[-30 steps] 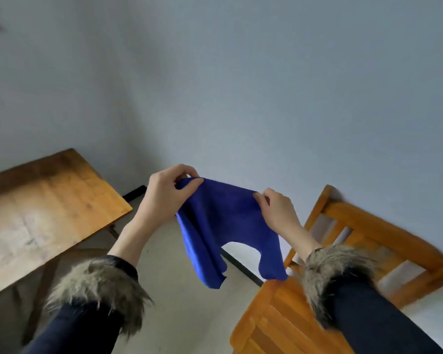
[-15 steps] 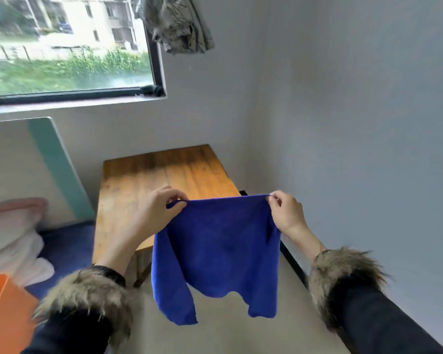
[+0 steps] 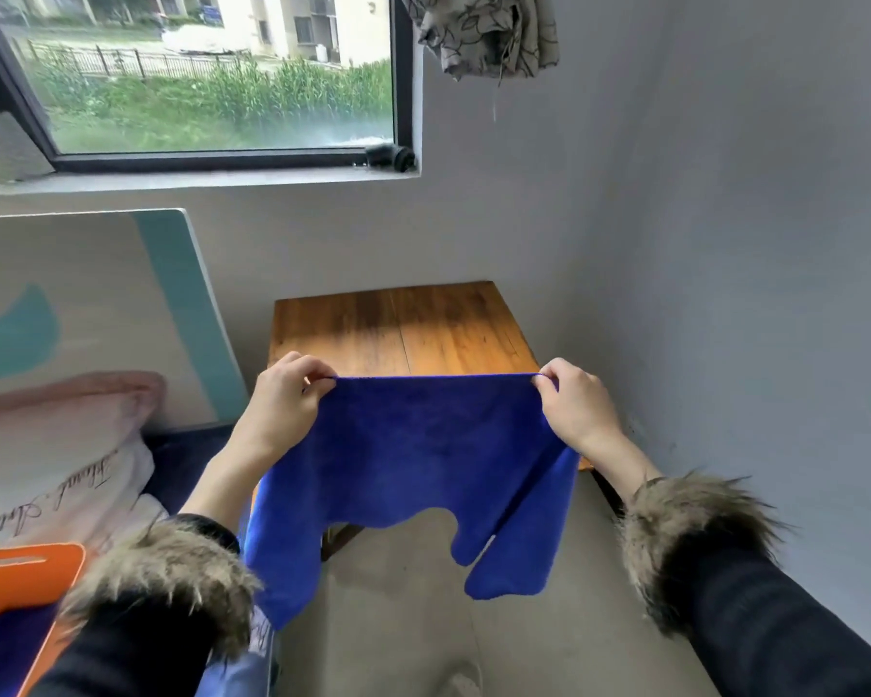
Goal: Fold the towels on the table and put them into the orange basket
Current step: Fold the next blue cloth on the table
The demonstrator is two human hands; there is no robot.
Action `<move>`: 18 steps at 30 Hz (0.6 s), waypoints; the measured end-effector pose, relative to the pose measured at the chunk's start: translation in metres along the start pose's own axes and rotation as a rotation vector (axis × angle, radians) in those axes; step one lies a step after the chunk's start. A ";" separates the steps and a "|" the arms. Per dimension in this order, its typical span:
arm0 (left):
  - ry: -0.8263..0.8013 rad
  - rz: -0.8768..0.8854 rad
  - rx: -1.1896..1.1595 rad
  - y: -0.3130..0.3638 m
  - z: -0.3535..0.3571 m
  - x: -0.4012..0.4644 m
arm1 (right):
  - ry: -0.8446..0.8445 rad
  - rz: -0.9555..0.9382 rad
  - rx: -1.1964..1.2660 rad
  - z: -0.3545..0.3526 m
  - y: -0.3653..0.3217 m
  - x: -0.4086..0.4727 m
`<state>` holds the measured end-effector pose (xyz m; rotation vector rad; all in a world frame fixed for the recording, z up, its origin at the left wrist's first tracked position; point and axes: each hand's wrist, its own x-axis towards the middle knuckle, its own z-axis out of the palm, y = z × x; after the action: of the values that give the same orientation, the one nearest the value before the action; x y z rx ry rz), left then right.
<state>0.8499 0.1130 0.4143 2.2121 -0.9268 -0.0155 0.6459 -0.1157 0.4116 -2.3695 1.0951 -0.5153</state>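
Observation:
A blue towel (image 3: 413,455) hangs spread in the air in front of a small wooden table (image 3: 403,324). My left hand (image 3: 285,399) pinches its upper left corner and my right hand (image 3: 574,402) pinches its upper right corner, so the top edge is pulled straight. The lower edge droops unevenly towards the floor. The orange basket (image 3: 26,570) shows at the bottom left, partly behind my left sleeve, with something blue inside it.
The table stands in the corner against grey walls, under a window (image 3: 212,72). A white and teal board (image 3: 96,304) leans on the left wall above pink and white bedding (image 3: 56,455). Patterned cloth (image 3: 484,32) hangs top centre. Concrete floor lies below the towel.
The view swung left, from the wall and a wooden chair to the table, window and basket. My hands moved apart and stretched the bunched towel flat.

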 end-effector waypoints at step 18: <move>-0.166 -0.316 0.085 -0.122 0.075 0.189 | -0.173 0.115 0.016 0.136 0.006 0.242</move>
<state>1.0449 0.0071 0.3301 2.4446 -0.6647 -0.3165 0.8600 -0.2725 0.3294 -2.2731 1.1345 -0.2725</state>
